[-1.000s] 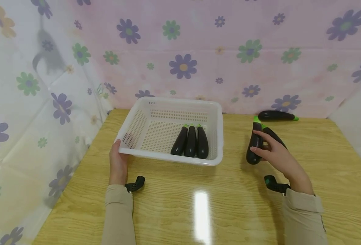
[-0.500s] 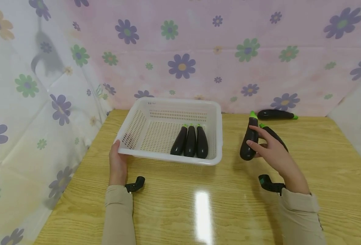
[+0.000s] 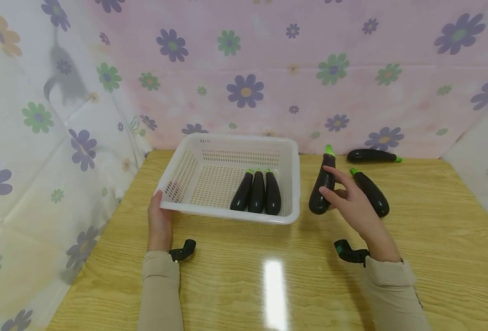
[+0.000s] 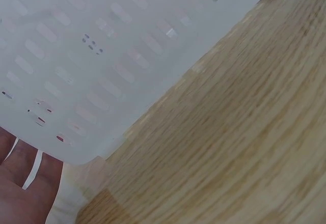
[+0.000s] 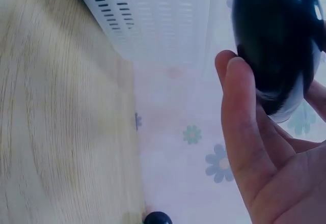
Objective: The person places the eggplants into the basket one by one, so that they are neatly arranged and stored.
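A white perforated plastic basket [image 3: 211, 212] stands left of centre on the table, holding three dark eggplants [image 3: 257, 195] side by side at its right end. My left hand [image 3: 160, 225] holds the basket's front left corner, thumb at the rim and fingers along the outer wall. Just right of the basket, my right hand [image 3: 355, 209] grips another eggplant [image 3: 319, 200] between thumb and fingers, its green stem end pointing up and away. In the right wrist view this eggplant [image 5: 275, 35] shows above the table, with the basket's side wall [image 5: 168, 15] beyond it.
Two more eggplants lie on the right: one along the back wall [image 3: 370, 156], one slanted [image 3: 373, 195] nearer my right wrist. Flowered cloth [image 3: 248, 55] hangs behind and left of the wooden table [image 3: 227, 285]. Black wrist cameras [image 3: 184, 249] stick out from both wrists.
My right hand has carried the eggplant left towards the basket, away from the slanted eggplant, which now shows whole. The left hand and basket have stayed in place.
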The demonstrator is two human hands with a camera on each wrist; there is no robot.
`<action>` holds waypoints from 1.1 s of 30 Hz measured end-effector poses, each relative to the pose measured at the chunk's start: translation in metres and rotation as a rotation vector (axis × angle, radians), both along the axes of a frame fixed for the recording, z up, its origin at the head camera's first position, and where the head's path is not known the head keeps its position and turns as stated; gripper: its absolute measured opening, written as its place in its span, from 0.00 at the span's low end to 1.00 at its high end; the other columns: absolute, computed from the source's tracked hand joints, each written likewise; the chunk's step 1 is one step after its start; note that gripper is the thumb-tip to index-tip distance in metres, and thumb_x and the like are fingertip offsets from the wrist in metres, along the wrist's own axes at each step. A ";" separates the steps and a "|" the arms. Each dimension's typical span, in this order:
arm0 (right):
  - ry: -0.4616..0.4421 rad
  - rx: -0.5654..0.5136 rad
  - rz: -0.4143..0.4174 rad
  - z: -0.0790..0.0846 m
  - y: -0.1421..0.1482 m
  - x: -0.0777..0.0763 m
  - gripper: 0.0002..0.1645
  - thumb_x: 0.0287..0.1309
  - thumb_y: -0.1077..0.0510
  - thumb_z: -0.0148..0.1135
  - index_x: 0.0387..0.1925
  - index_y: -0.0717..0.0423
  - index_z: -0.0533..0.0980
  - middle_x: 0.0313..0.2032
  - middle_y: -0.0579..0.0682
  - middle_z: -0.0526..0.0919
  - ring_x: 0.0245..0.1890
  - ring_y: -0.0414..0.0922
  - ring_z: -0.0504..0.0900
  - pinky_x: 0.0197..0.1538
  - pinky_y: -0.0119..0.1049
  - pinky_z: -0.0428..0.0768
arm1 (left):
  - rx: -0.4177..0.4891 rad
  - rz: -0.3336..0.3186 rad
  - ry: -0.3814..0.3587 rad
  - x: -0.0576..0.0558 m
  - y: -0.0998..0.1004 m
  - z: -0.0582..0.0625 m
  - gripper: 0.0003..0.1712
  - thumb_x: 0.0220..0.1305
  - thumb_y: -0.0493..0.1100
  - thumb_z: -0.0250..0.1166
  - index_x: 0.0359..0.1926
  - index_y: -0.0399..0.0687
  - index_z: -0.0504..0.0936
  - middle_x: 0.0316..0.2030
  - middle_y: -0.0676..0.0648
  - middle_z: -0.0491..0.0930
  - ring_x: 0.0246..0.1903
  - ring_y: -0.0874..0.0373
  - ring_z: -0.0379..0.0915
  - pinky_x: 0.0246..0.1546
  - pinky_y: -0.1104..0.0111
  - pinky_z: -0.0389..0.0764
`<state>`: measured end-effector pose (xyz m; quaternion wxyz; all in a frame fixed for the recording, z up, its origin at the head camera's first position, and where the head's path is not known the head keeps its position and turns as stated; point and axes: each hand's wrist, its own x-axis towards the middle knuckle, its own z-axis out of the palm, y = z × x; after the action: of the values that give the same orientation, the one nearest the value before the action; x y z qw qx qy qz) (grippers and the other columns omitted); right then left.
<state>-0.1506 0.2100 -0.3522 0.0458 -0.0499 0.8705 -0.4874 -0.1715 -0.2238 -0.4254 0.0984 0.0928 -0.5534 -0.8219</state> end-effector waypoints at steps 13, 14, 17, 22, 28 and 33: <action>0.084 -0.047 0.052 0.001 -0.008 0.002 0.33 0.60 0.44 0.50 0.65 0.29 0.51 0.64 0.52 0.55 0.33 0.47 0.78 0.39 0.42 0.74 | -0.014 0.001 -0.005 0.001 0.002 0.000 0.26 0.66 0.55 0.44 0.62 0.50 0.63 0.60 0.51 0.62 0.59 0.61 0.56 0.60 0.66 0.51; 0.093 -0.050 0.058 0.001 -0.010 0.002 0.33 0.60 0.45 0.50 0.65 0.30 0.51 0.64 0.52 0.55 0.32 0.47 0.79 0.38 0.42 0.74 | -0.014 0.000 -0.005 0.001 0.002 0.001 0.26 0.66 0.54 0.44 0.62 0.50 0.63 0.60 0.51 0.62 0.59 0.61 0.56 0.60 0.66 0.51; 0.097 -0.048 0.056 0.000 -0.017 0.002 0.33 0.59 0.44 0.51 0.64 0.27 0.52 0.64 0.49 0.54 0.31 0.46 0.79 0.36 0.42 0.73 | -0.017 0.002 -0.009 0.002 0.002 0.002 0.26 0.66 0.55 0.44 0.62 0.50 0.63 0.60 0.51 0.61 0.59 0.61 0.56 0.60 0.66 0.51; 0.106 -0.038 0.071 -0.003 -0.027 0.002 0.34 0.58 0.42 0.52 0.63 0.23 0.51 0.65 0.44 0.51 0.33 0.46 0.78 0.36 0.43 0.74 | -0.024 0.006 -0.009 0.002 0.002 0.003 0.26 0.66 0.55 0.44 0.61 0.51 0.64 0.60 0.51 0.62 0.59 0.61 0.56 0.60 0.66 0.51; 0.118 -0.056 0.122 -0.001 -0.034 0.004 0.38 0.57 0.46 0.55 0.65 0.27 0.49 0.64 0.49 0.52 0.45 0.50 0.75 0.41 0.43 0.76 | -0.032 0.002 -0.004 0.001 0.001 0.000 0.27 0.65 0.56 0.44 0.61 0.51 0.64 0.60 0.52 0.61 0.59 0.61 0.56 0.60 0.66 0.51; 0.109 -0.042 0.139 0.011 -0.038 0.009 0.42 0.56 0.48 0.58 0.66 0.31 0.47 0.63 0.53 0.52 0.52 0.56 0.69 0.45 0.45 0.74 | -0.029 0.005 -0.005 -0.001 0.000 -0.002 0.27 0.65 0.56 0.44 0.62 0.52 0.63 0.61 0.52 0.61 0.59 0.61 0.56 0.60 0.66 0.52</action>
<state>-0.1418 0.1719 -0.3416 0.0309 -0.1375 0.8557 -0.4980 -0.1721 -0.2235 -0.4272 0.1004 0.0948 -0.5654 -0.8132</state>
